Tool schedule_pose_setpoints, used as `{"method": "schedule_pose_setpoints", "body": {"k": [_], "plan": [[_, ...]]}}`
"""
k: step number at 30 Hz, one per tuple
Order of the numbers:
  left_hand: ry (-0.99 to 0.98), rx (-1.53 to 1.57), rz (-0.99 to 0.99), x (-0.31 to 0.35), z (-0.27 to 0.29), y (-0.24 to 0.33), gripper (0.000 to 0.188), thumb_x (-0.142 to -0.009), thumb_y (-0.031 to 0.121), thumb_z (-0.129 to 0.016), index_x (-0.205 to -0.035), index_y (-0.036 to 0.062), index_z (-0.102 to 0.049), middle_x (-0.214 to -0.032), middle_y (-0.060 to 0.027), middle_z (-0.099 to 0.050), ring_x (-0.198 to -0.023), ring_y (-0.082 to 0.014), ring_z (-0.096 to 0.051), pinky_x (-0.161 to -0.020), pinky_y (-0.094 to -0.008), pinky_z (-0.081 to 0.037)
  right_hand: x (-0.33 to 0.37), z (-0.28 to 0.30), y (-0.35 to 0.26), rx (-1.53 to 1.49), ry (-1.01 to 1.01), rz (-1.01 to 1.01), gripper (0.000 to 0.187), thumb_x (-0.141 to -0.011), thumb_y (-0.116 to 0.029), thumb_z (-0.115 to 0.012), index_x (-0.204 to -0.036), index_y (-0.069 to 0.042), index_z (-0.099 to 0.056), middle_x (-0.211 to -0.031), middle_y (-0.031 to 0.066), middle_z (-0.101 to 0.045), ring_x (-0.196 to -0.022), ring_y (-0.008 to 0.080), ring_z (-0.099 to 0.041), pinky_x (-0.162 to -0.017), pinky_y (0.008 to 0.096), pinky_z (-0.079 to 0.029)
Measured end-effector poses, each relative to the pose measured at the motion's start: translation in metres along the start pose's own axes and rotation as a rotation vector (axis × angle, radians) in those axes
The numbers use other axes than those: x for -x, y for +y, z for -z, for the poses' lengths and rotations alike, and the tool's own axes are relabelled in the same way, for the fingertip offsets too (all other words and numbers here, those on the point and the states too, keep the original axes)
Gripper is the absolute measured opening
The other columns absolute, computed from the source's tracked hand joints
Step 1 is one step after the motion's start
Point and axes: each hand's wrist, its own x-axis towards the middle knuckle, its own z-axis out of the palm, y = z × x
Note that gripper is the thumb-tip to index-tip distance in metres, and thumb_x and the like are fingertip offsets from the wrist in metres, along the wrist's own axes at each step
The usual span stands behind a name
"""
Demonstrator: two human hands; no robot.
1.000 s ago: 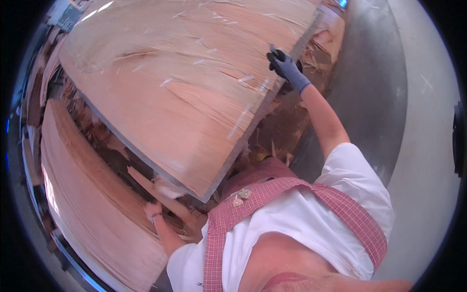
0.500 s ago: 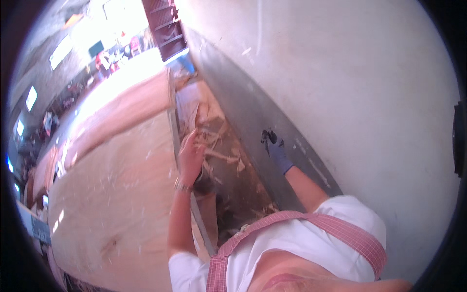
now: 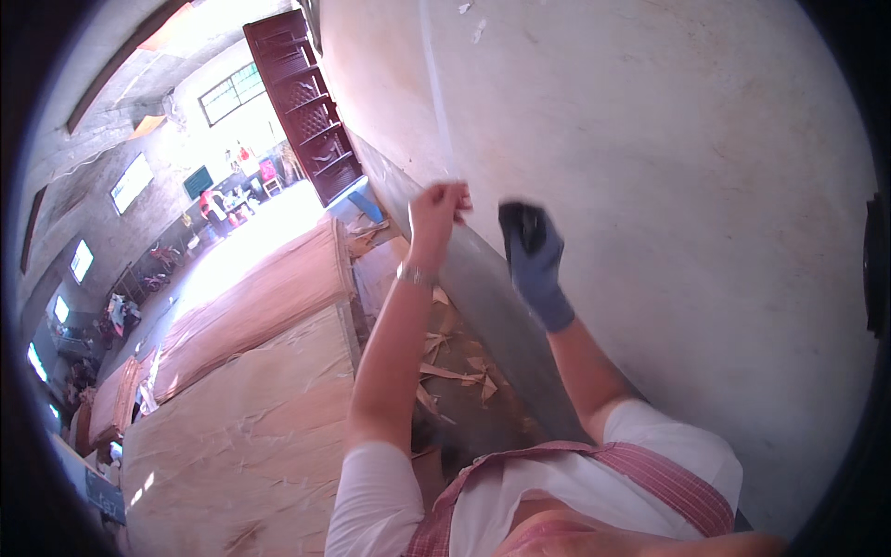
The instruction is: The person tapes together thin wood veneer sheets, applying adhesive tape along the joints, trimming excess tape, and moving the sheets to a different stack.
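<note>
My bare left hand (image 3: 436,218) is raised in front of the wall, with its fingers curled together. Anything between them is too small to make out. A metal band (image 3: 415,274) circles that wrist. To its right, my right hand (image 3: 534,252) wears a grey-blue glove with black fingers. Those fingers are bent inward and smeared by motion, so what they hold, if anything, does not show. A gap separates the hands, and neither visibly touches the wall (image 3: 687,213).
Low stacks of thin brown sheets (image 3: 241,399) fill the left side. Wood scraps (image 3: 464,376) litter the strip of floor between stack and wall. Ahead stand a dark red door panel (image 3: 302,102) and a blue object (image 3: 365,206). Farther back are chairs (image 3: 269,174).
Both hands have risen, and the left has swung right, closer to the right hand. The left fingers, looser before, are now curled together. The view has tilted up toward the far room.
</note>
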Motion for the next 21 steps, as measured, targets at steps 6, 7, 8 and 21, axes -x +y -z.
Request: {"method": "schedule_pose_setpoints", "body": {"k": [6, 7, 8, 21], "plan": [[-0.187, 0.022, 0.200, 0.137, 0.040, -0.039, 0.021, -0.101, 0.020, -0.060, -0.100, 0.0013, -0.069, -0.082, -0.0011, -0.068, -0.067, -0.0075, -0.063, -0.059, -0.0221, -0.049, -0.172, -0.077, -0.007, -0.663, -0.168, 0.049, 0.028, -0.095, -0.022, -0.068, -0.114, -0.003, -0.064, -0.100, 0.0081, -0.070, -0.085, 0.0175, -0.068, -0.067, 0.0298, -0.053], [-0.229, -0.039, 0.245, 0.156, 0.045, -0.045, 0.022, -0.101, 0.021, -0.059, -0.102, 0.0014, -0.069, -0.083, -0.0004, -0.068, -0.069, -0.0069, -0.063, -0.060, -0.0216, -0.049, -0.195, -0.077, -0.012, -0.674, -0.253, -0.024, 0.028, -0.098, -0.027, -0.063, -0.113, -0.003, -0.066, -0.101, 0.0097, -0.069, -0.083, 0.0197, -0.066, -0.064, 0.0315, -0.051], [-0.270, -0.098, 0.291, 0.175, 0.048, -0.049, 0.022, -0.102, 0.021, -0.058, -0.104, 0.0015, -0.069, -0.084, 0.0002, -0.067, -0.072, -0.0063, -0.063, -0.062, -0.0212, -0.049, -0.221, -0.073, -0.021, -0.678, -0.330, -0.089, 0.031, -0.102, -0.031, -0.057, -0.113, -0.003, -0.067, -0.101, 0.0112, -0.069, -0.081, 0.0218, -0.065, -0.061, 0.0331, -0.050], [-0.236, 0.001, -0.070, 0.104, 0.038, 0.135, 0.034, -0.101, 0.024, -0.056, -0.125, 0.0001, -0.058, -0.112, -0.0103, -0.071, -0.104, -0.0138, -0.067, -0.089, -0.0278, -0.053, -0.013, -0.035, -0.011, -0.454, -0.503, -0.337, 0.026, -0.102, -0.018, -0.052, -0.111, 0.001, -0.067, -0.101, 0.0128, -0.067, -0.079, 0.0161, -0.065, -0.066, 0.0241, -0.051]]}}
